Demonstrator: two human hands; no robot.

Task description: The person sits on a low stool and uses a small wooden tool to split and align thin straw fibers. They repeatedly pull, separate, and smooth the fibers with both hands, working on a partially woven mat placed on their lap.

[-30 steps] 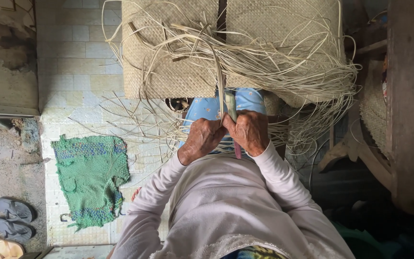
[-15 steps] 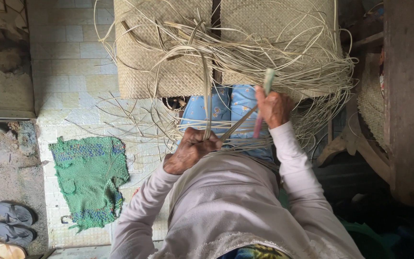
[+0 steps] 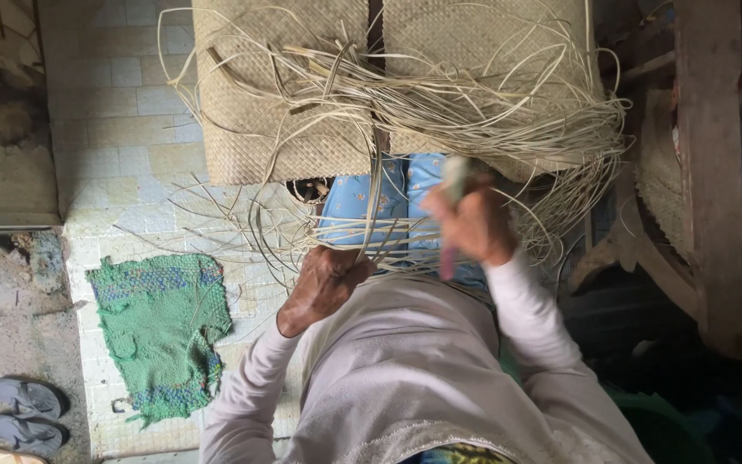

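I saw the left hand point(image 3: 324, 283) pinched shut on a bundle of pale straw strips point(image 3: 377, 202) rising toward the woven mats point(image 3: 285, 103) above both hands. The right hand point(image 3: 472, 225), blurred, was closed around a slim tool point(image 3: 448, 258) with a greenish top. To my judgement, keeping the strips taut and the tool running along the grain would serve best. Loose strands point(image 3: 551, 137) tangled beyond the right hand could snag. A green rug point(image 3: 161, 331) and sandals point(image 3: 27, 412) lay left of the left hand.

Matt dry straw strips point(image 3: 440, 103); coarse woven mat point(image 3: 285, 129), knitted green cloth point(image 3: 161, 331), pale tiled floor point(image 3: 122, 103)
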